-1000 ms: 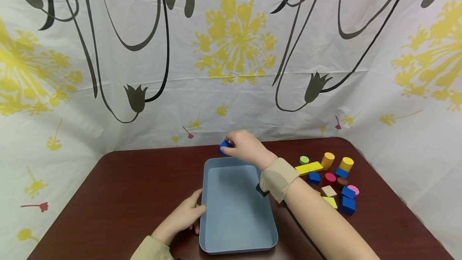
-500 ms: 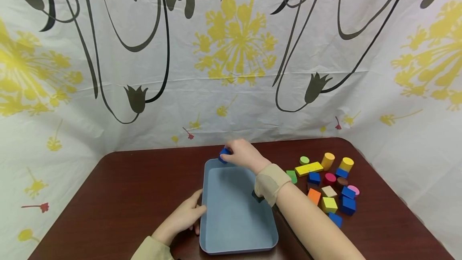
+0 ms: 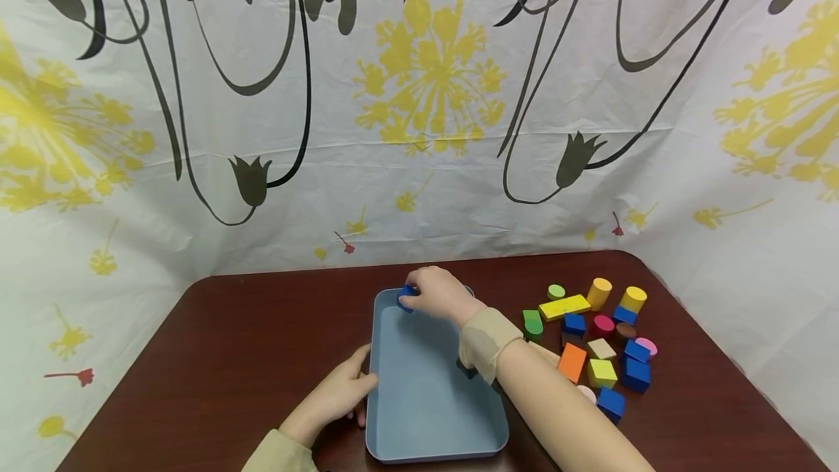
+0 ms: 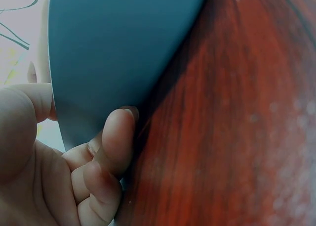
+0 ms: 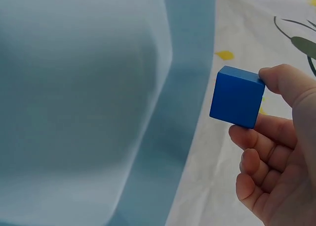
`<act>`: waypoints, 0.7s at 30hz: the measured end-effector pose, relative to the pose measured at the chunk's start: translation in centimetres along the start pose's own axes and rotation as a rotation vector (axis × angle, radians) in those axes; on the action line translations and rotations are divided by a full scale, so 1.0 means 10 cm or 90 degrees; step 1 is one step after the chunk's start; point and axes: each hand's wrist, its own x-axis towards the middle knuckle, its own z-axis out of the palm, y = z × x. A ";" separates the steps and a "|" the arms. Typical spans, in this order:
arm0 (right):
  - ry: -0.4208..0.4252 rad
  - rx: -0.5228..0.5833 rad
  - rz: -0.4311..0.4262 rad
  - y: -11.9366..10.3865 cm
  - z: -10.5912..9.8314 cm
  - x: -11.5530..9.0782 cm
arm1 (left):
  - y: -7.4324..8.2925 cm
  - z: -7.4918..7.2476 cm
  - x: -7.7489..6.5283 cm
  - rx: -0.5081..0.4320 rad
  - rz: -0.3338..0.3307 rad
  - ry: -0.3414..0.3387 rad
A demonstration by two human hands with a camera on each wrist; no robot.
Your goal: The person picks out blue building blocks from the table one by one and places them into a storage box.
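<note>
A blue cube [image 5: 237, 97] is pinched between the thumb and fingertips of my right hand [image 3: 440, 294]. In the head view the cube is at the far left corner of a grey-blue tray [image 3: 435, 384], overlapping its rim. The right wrist view shows the cube just past the tray's wall [image 5: 177, 87]. My left hand [image 3: 337, 388] grips the tray's left side, its thumb over the rim. In the left wrist view, curled fingers [image 4: 118, 139] lie against the outer wall, low by the tabletop. Inside the tray only bare floor shows.
Right of the tray lie several wooden blocks, among them a long yellow block [image 3: 565, 307], an orange block [image 3: 572, 363], a blue block [image 3: 611, 404] and a yellow cylinder [image 3: 633, 299]. The dark red-brown table [image 3: 262, 341] ends at a patterned cloth [image 3: 314, 188] behind. My right forearm crosses over the tray's right side.
My right hand has brought the blue cube down and nearer, from beyond the tray's far edge to its far left corner. The left hand keeps its grip; the tray stays put.
</note>
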 end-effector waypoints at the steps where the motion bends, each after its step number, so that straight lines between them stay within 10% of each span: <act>1: -0.001 -0.003 -0.001 0.01 0.01 0.00 | 0.00 0.00 0.00 0.000 0.001 0.000; 21: -0.017 -0.029 0.003 0.07 0.21 -0.06 | 0.00 0.00 0.00 0.003 0.001 -0.001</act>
